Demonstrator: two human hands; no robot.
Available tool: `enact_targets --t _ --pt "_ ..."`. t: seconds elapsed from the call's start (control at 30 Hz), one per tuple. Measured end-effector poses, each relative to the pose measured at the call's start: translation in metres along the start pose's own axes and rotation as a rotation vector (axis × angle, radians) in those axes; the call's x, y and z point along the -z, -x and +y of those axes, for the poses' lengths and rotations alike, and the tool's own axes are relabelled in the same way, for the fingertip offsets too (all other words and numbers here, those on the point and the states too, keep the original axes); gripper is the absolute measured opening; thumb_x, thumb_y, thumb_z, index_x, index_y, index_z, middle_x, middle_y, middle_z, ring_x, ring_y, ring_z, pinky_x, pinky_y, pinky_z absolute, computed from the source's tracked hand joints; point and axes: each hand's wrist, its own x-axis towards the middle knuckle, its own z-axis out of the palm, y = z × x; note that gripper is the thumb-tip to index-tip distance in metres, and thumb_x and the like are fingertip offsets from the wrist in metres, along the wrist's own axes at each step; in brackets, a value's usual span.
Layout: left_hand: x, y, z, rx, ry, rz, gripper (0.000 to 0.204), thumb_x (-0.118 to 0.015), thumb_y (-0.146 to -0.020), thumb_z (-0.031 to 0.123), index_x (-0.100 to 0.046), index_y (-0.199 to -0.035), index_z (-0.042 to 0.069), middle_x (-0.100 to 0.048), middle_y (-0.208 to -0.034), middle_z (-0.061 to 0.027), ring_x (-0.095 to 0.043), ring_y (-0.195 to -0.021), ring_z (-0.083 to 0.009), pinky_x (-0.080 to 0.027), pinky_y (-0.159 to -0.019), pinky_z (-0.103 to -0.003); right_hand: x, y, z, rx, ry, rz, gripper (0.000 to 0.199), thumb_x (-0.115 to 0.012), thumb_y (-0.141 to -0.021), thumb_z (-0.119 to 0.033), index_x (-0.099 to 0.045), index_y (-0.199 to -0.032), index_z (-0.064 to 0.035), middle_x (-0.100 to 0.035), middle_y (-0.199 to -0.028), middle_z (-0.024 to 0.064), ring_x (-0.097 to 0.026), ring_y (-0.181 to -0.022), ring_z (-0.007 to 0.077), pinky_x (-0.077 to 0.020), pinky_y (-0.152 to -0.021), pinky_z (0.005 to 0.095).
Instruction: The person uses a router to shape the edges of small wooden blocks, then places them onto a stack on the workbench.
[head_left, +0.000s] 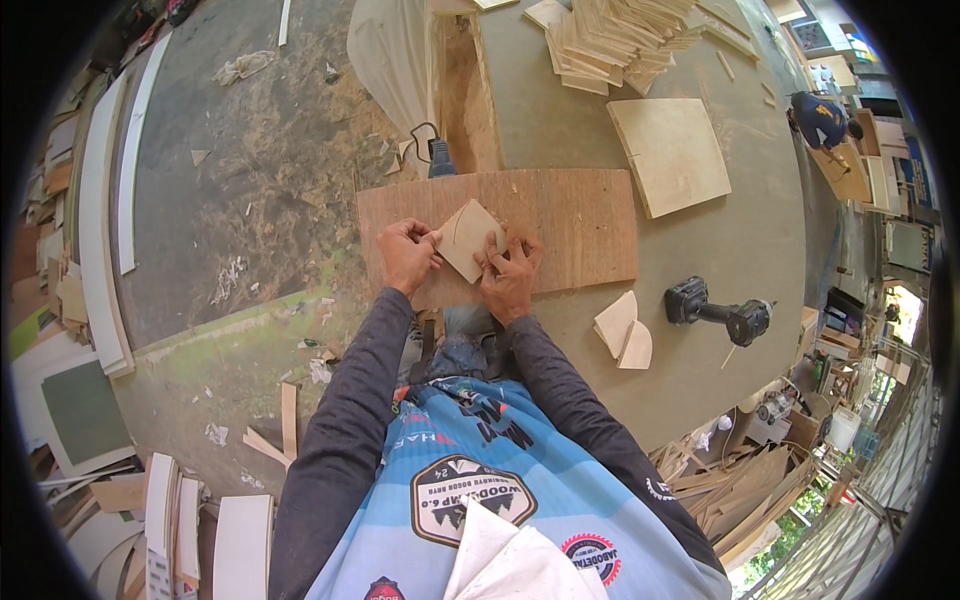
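Note:
My left hand (407, 254) and my right hand (510, 274) together hold a small light plywood piece (468, 238) with one curved edge. It rests tilted on a large brown plywood sheet (570, 215) at the near edge of the grey workbench (720, 250). My left fingers pinch its left corner, and my right fingers press its lower right edge.
A black cordless drill (718, 312) lies on the bench to the right, with two small cut wood pieces (624, 331) beside it. A square light plywood panel (668, 153) and a heap of cut pieces (615, 40) lie farther back. Boards and scraps litter the dusty floor (240, 200). Another person (822, 122) works far right.

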Motion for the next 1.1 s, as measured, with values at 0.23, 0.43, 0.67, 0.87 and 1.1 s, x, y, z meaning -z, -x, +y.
enact_targets --t 0.23,0.43,0.67,0.87,1.1 --pt "-0.0007 -0.0013 0.0003 -0.003 -0.005 0.008 0.009 -0.075 -0.09 -0.003 -0.069 -0.084 -0.006 -0.065 -0.064 -0.0061 -0.067 -0.049 -0.0141 -0.054 -0.041 -0.027 -0.0016 -0.0004 0.0037 0.025 0.029 0.003 0.041 -0.081 -0.087 -0.015 -0.077 -0.128 -0.0102 -0.069 -0.128 0.0179 -0.044 -0.118 0.0367 -0.0401 -0.104 0.0451" --pt "-0.0005 -0.0023 0.0002 -0.004 -0.01 0.006 0.009 -0.075 -0.09 -0.003 -0.069 -0.084 -0.006 -0.065 -0.064 -0.0062 -0.067 -0.049 -0.014 -0.054 -0.041 -0.027 -0.0025 -0.0017 0.004 0.047 0.036 0.008 0.04 -0.079 -0.089 -0.017 -0.077 -0.128 -0.0098 -0.068 -0.128 0.0201 -0.045 -0.117 0.0369 -0.0423 -0.103 0.0449" --pt "-0.0002 -0.0037 0.0001 -0.005 -0.031 0.008 0.008 -0.075 -0.09 -0.002 -0.07 -0.085 -0.006 -0.065 -0.065 -0.0063 -0.067 -0.049 -0.0138 -0.054 -0.041 -0.027 -0.0042 -0.0011 0.0066 0.01 0.037 -0.016 0.041 -0.08 -0.088 -0.015 -0.077 -0.128 -0.0091 -0.069 -0.13 0.0169 -0.042 -0.117 0.0351 -0.0397 -0.105 0.0446" --pt "-0.0007 -0.0039 0.0018 -0.003 -0.021 0.012 0.008 -0.075 -0.09 -0.003 -0.07 -0.085 -0.007 -0.065 -0.064 -0.0063 -0.067 -0.049 -0.0143 -0.054 -0.041 -0.027 -0.0028 -0.0034 0.0031 0.024 0.025 -0.001 0.041 -0.08 -0.087 -0.014 -0.077 -0.128 -0.0086 -0.067 -0.135 0.017 -0.043 -0.12 0.0362 -0.0396 -0.106 0.0448" --pt "-0.0011 -0.0034 0.0026 -0.004 -0.019 0.017 0.008 -0.075 -0.09 -0.003 -0.07 -0.085 -0.006 -0.066 -0.064 -0.0065 -0.068 -0.049 -0.0144 -0.054 -0.041 -0.027 -0.0036 -0.0042 0.0063 0.033 0.039 0.002 0.041 -0.08 -0.087 -0.013 -0.077 -0.128 -0.01 -0.066 -0.132 0.0182 -0.044 -0.12 0.0373 -0.0397 -0.104 0.046"
